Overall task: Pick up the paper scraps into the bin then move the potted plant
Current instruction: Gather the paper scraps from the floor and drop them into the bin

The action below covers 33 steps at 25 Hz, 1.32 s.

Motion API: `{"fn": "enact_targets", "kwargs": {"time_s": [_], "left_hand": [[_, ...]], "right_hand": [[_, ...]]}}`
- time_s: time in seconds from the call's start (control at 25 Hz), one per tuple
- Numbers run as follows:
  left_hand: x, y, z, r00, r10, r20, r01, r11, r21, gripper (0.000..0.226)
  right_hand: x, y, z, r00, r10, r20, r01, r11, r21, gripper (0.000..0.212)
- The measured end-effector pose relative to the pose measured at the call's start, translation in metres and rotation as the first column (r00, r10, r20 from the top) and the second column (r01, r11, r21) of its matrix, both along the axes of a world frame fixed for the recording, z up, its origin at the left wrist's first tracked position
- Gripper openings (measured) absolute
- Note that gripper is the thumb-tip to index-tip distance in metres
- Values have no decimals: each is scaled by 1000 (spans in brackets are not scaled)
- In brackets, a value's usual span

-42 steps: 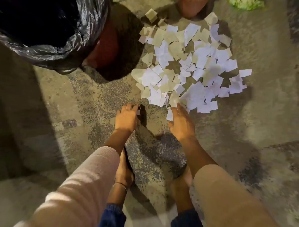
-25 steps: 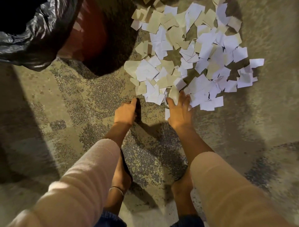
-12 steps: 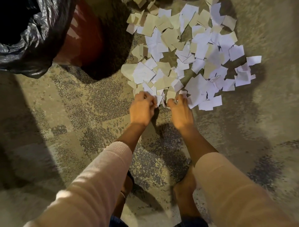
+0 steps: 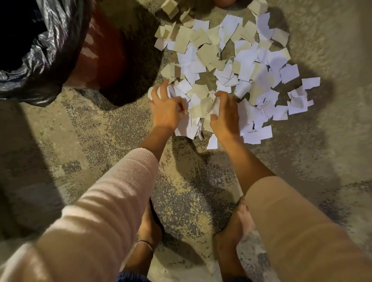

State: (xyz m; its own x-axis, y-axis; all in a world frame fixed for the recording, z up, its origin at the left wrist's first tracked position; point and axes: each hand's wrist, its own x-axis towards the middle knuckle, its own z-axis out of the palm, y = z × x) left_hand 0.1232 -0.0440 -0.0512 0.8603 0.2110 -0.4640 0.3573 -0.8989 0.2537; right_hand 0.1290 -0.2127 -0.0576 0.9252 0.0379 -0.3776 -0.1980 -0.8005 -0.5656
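A wide heap of white and tan paper scraps covers the concrete floor ahead of me. My left hand and my right hand press in on the heap's near edge from either side, fingers curled around a bunch of scraps squeezed between them. The red bin, lined with a black bag, stands at the upper left, close to the heap. A sliver of the reddish plant pot shows at the top edge; the plant itself is out of view.
The floor is rough, speckled concrete. My two bare feet stand just below my hands, with my knees bent over them. The bin's dark shadow falls between the bin and the scraps.
Both hands moved forward from the bare floor into the near edge of the heap and closed toward each other, bunching scraps between them. The view shifted slightly.
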Motion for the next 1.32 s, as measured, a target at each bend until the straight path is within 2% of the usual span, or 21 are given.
{"fn": "enact_targets", "kwargs": {"time_s": [0.16, 0.2, 0.28, 0.36, 0.44, 0.52, 0.64, 0.8, 1.04, 1.16, 1.32], "left_hand": [[24, 10, -12, 994, -30, -103, 32, 999, 21, 15], [28, 11, -15, 990, -40, -136, 44, 999, 28, 28], [33, 10, -20, 983, -37, -179, 43, 999, 32, 68], [33, 9, -22, 980, -101, -171, 117, 989, 88, 99], [32, 9, -22, 965, -161, -205, 189, 974, 125, 114], [30, 8, -22, 951, -167, -260, 211, 966, 150, 120], [25, 3, -23, 943, -201, -266, 256, 948, 191, 109], [20, 5, -26, 975, -133, -178, 136, 991, 8, 75], [16, 6, -26, 987, 81, -139, -103, 982, -160, 30], [14, 9, -15, 962, 230, -146, -264, 920, -291, 27], [14, 10, 9, 942, 311, -128, -336, 861, -382, 26]], "right_hand": [[17, 14, -16, 995, 54, -84, -60, 995, -76, 79], [20, 17, -19, 990, 76, -116, -88, 991, -103, 87], [24, 23, -24, 974, 128, -185, -161, 971, -177, 100], [26, 29, -27, 950, 181, -253, -240, 943, -229, 108], [27, 33, -29, 918, 230, -323, -322, 907, -270, 111], [27, 36, -30, 893, 290, -345, -401, 860, -315, 106], [28, 38, -29, 903, 354, -244, -421, 842, -338, 78], [27, 39, -29, 914, 384, -129, -405, 850, -338, 51], [27, 31, -23, 959, 284, 3, -277, 940, -199, 37], [28, 24, -11, 972, 233, 32, -226, 963, -144, 31], [31, 22, 14, 984, 169, 61, -163, 982, -97, 32]]}}
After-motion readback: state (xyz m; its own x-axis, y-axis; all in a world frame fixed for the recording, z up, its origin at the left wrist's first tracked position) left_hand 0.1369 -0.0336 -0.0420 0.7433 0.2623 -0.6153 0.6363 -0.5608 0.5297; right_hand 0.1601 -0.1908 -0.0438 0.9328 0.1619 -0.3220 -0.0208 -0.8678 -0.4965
